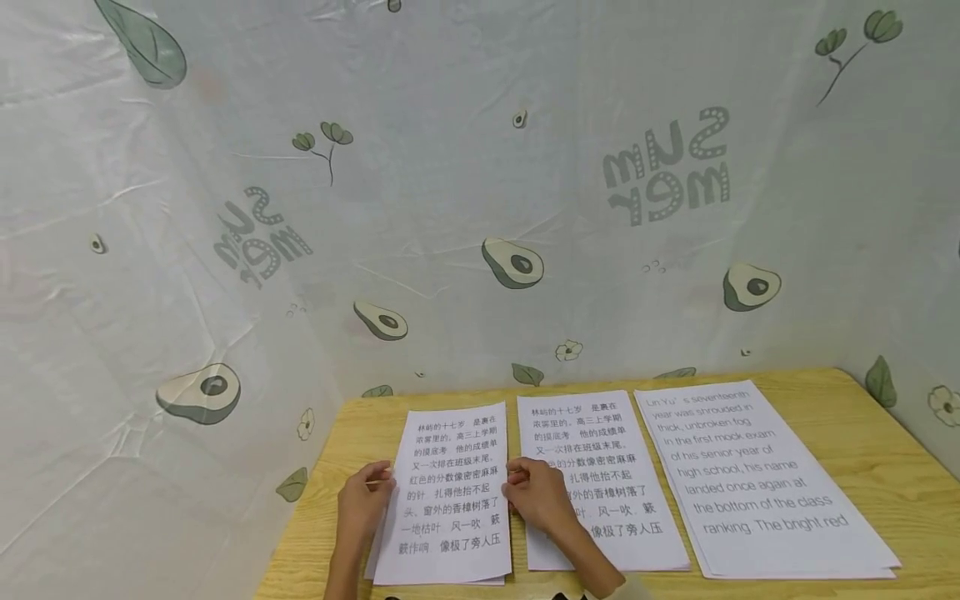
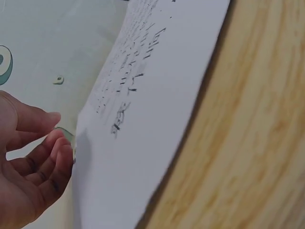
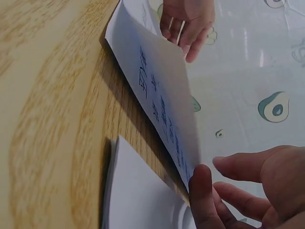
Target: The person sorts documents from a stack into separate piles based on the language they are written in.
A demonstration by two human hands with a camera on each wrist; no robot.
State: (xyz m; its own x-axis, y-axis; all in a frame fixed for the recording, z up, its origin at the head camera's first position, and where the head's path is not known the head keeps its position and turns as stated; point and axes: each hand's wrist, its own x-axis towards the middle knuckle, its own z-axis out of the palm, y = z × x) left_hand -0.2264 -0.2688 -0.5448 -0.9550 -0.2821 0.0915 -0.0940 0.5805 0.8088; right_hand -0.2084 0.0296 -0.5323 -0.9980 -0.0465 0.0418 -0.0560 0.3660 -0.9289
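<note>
A pale avocado-print cloth (image 1: 435,183) hangs behind a wood-grain bench (image 1: 825,417) set with three stacks of printed pages. At right lies the English-text stack (image 1: 765,487), its left sheets slightly fanned. The middle stack (image 1: 611,479), printed in Chinese, lies just beside the work; the right forearm (image 1: 585,554) crosses its near left part, crowding that side. The left stack (image 1: 453,500), the one being handled, lies at the left of the bench between two hands, with under-sheets peeking out at left and near. The left hand (image 1: 365,500) is at its left edge, the right hand (image 1: 538,496) at its right. On both, the fingers (image 3: 202,186) are half bent, thumbs a little apart from them, touching or nearly touching the paper with no clear pinch. The step appears to be squaring the pages; next, gentle, even pressure inward seems called for, without nudging the middle stack.
</note>
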